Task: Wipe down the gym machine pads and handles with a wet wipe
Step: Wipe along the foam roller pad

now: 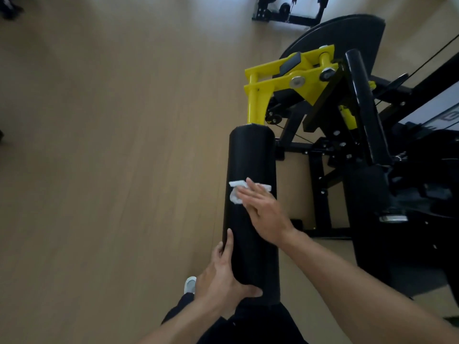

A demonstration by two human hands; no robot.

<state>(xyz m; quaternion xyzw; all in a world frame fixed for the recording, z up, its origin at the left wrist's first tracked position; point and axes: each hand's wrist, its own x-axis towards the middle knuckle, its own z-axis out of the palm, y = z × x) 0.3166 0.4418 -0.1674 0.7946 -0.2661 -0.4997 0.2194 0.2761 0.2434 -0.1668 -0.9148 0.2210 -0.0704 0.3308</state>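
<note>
A long black roller pad (252, 157) runs from the lower middle up to a yellow steel arm (278, 83) of the gym machine. My right hand (263, 209) lies flat on the pad's middle, its straight fingers pressing a crumpled white wet wipe (236, 192) against the black cover. My left hand (223, 276) grips the pad's near end, with the thumb under the end and the fingers along its left side. A second black padded bar (365, 108) stands to the right, untouched.
The black machine frame (320, 170) and a dark curved plate (347, 36) fill the right side. Another black frame (288, 11) sits at the top. Wooden floor (111, 145) spreads to the left. My dark trousers and one pale shoe (190, 284) show below.
</note>
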